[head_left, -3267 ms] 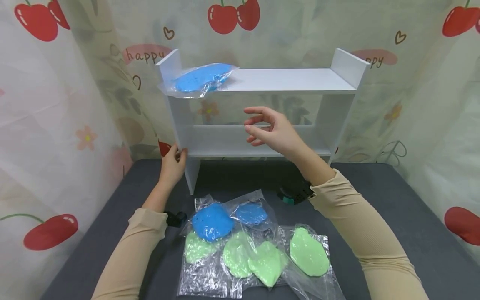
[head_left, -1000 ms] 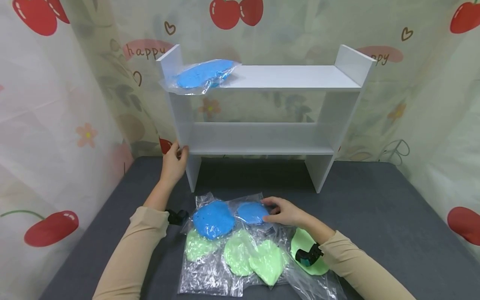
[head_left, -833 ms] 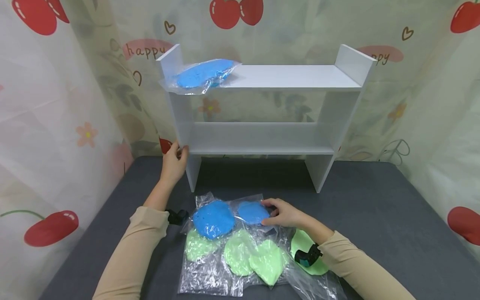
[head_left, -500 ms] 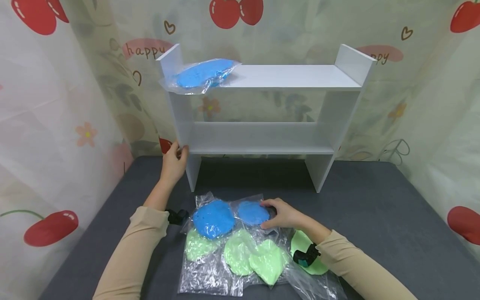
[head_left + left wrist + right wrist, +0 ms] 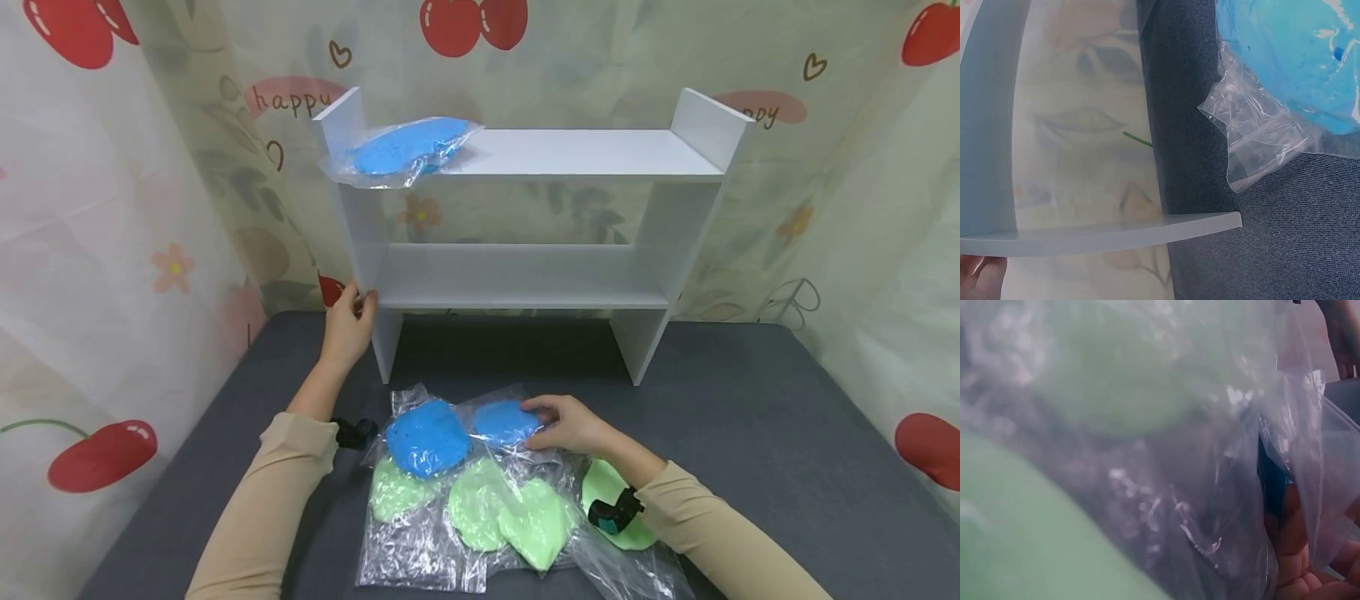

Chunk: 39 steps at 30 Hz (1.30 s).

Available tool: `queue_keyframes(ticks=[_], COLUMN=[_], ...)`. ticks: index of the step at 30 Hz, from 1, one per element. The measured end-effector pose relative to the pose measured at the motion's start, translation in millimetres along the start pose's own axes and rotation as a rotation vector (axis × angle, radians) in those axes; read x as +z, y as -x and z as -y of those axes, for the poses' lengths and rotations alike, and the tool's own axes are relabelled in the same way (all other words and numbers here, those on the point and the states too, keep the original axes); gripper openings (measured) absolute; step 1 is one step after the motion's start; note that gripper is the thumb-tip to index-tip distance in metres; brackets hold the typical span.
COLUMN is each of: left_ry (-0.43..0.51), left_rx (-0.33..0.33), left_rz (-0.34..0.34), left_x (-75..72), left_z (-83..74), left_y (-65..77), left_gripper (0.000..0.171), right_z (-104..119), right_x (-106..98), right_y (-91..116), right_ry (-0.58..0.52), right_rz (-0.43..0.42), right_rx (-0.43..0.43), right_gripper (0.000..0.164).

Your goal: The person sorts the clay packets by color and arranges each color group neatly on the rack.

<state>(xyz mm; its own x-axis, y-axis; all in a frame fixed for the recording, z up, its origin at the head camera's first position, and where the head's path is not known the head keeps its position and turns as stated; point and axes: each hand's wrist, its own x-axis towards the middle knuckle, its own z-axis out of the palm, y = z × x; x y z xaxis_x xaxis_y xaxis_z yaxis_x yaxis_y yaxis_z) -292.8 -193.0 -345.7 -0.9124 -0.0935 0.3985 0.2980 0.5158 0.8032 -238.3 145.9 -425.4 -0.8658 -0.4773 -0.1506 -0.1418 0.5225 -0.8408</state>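
Observation:
In the head view my right hand (image 5: pixel 573 429) pinches the edge of a clear plastic bag with a small, flat blue putty-like lump (image 5: pixel 501 423) inside. The right wrist view shows the curled fingers (image 5: pixel 1294 534) against the bag's clear film (image 5: pixel 1316 456). My left hand (image 5: pixel 347 337) holds the left side panel of a white two-tier shelf (image 5: pixel 577 154), thumb at its front edge. In the left wrist view only some of its fingers (image 5: pixel 985 275) show beside the panel. A larger bagged blue lump (image 5: pixel 426 439) lies left of the small one.
Several bagged light-green lumps (image 5: pixel 534 525) lie nearer on the dark table (image 5: pixel 757 433), partly overlapping. Another bagged blue lump (image 5: pixel 411 148) rests on the top shelf's left end. A printed cloth (image 5: pixel 600 67) hangs behind and at both sides.
My right hand has come down from in front of the shelf to the small blue lump's bag. In the last second it shifts only slightly there. The left hand stays at the panel.

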Motion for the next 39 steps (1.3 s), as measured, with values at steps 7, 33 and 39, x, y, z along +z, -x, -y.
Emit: queue_keyframes(ticks=[7, 33, 39], left_ry=[0.004, 0.016, 0.019], left_rx=[0.001, -0.017, -0.011], left_rz=[-0.001, 0.008, 0.005], left_x=[0.2, 0.5, 0.9], left_z=[-0.8, 1.0, 2.3], left_y=[0.3, -0.9, -1.4], left_gripper=[0.041, 0.042, 0.042], right_z=[0.0, 17.0, 20.9], right_x=[-5.9, -20.3, -23.3], right_y=[0.5, 10.6, 12.9], right_ry=[-0.073, -0.131, -0.136], right_rz=[-0.028, -0.035, -0.039], right_rx=[0.0, -0.064, -0.08], right_gripper=[0.057, 0.059, 0.059])
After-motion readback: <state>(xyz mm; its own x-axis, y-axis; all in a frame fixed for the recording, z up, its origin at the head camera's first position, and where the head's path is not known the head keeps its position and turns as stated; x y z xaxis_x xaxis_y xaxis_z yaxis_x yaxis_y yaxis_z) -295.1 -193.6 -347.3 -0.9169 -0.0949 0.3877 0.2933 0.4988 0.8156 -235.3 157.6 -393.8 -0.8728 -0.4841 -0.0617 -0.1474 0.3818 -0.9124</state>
